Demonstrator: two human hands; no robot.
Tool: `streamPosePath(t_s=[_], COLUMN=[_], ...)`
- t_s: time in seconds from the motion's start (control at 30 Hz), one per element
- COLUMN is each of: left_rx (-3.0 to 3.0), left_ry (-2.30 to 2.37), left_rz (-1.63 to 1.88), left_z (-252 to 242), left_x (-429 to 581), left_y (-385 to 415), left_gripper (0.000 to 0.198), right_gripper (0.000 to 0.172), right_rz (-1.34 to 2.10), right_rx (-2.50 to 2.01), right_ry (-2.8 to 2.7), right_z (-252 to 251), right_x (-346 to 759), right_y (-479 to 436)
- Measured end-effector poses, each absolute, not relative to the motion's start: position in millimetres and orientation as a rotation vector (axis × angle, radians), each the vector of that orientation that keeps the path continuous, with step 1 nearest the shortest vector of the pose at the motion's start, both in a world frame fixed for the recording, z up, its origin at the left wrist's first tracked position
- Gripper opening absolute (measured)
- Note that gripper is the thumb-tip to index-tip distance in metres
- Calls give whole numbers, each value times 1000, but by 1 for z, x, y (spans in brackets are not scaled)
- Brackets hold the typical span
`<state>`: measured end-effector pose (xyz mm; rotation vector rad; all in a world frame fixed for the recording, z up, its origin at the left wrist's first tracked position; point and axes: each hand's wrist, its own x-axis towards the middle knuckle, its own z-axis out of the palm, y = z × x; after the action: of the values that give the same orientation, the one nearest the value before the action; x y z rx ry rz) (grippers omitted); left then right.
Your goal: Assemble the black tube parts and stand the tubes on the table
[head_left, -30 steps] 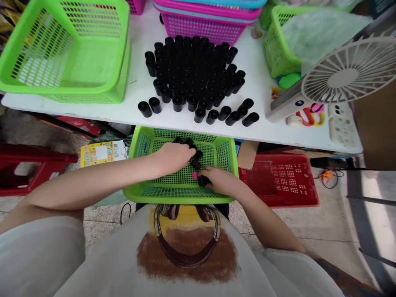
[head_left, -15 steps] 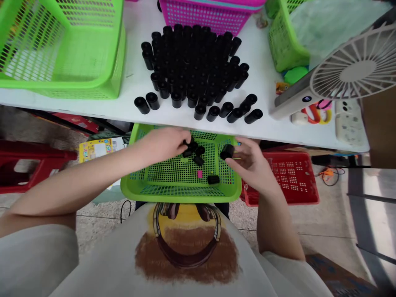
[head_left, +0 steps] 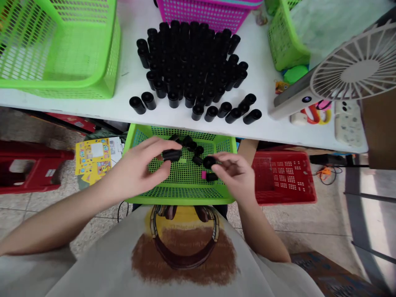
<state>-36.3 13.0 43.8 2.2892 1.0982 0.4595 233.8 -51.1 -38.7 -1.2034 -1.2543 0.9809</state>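
Observation:
Between its thumb and fingers, my left hand grips a black cylinder lying sideways over the left part of a green basket. On the basket's right side, my right hand pinches a second black cylinder, its round end turned up. Several loose black pieces lie on the basket floor between the hands, along with a small pink piece. Many black cylinders stand upright close together on the white table behind, with hollow tops showing on the nearer ones.
A large green basket stands at the table's left, a magenta basket at the back. On the right are a handheld fan, a smaller green basket and a phone case. A red crate is below.
My left hand has drawn back to the left, lifting a black cylinder from among the loose pieces. My right hand has moved left and down over the basket, still holding its cylinder.

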Motion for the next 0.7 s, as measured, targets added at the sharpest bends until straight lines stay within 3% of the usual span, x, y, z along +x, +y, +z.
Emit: streamPosePath(t_s=[0.2,0.33,0.7], left_rx=[1918,1792,1409], left_ry=[1096,971,905], left_rz=[571,654,686], left_z=[17,10,14], left_x=[-38,-30,-28], left_y=[-43,-55,-57], left_gripper=[33,25,26], right_gripper=[11,6,21], right_rz=[1101,986,687], right_rx=[-1223,-1048,-1118], right_ry=[-1445,-1637,-1586], right_z=[-32,-17,-8], right_x=[209,205,209], right_y=[-70,-75,-98])
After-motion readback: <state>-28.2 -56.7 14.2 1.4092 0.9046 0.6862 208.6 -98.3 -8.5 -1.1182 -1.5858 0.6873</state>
